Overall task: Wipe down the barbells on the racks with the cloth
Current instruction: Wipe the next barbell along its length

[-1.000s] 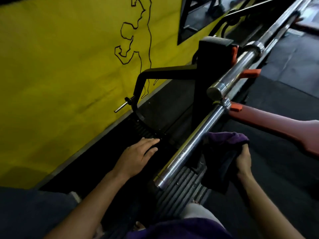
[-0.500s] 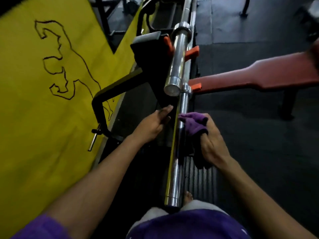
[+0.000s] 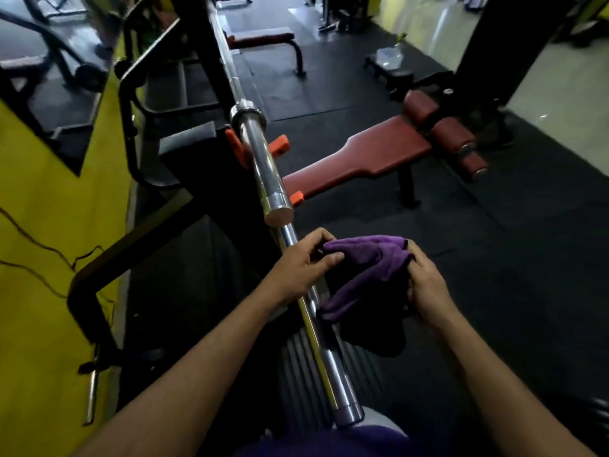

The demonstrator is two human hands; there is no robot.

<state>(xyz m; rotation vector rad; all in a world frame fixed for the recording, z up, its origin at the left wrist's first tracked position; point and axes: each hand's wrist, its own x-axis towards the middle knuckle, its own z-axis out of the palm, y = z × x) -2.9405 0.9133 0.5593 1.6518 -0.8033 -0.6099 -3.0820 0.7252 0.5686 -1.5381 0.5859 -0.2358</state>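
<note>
Nearest, the chrome sleeve of the lower steel barbell point(image 3: 333, 374) runs up between the person's forearms. Just beyond, the left hand point(image 3: 301, 265) pinches one corner of the folded purple microfibre cloth point(image 3: 365, 272) over the bar while the right hand point(image 3: 425, 282) grips its other side. Farther off, a second chrome barbell point(image 3: 263, 163) rests on orange hooks of the black rack point(image 3: 197, 153), beside a dark red padded bench point(image 3: 362, 156).

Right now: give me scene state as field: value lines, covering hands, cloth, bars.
left hand: pinches one end of the purple cloth
right hand: grips the cloth's other end
cloth: held between both hands, over the lower barbell
lower barbell: sleeve end nearest the camera
upper barbell: on orange rack hooks, not touched
background: red bench
</note>
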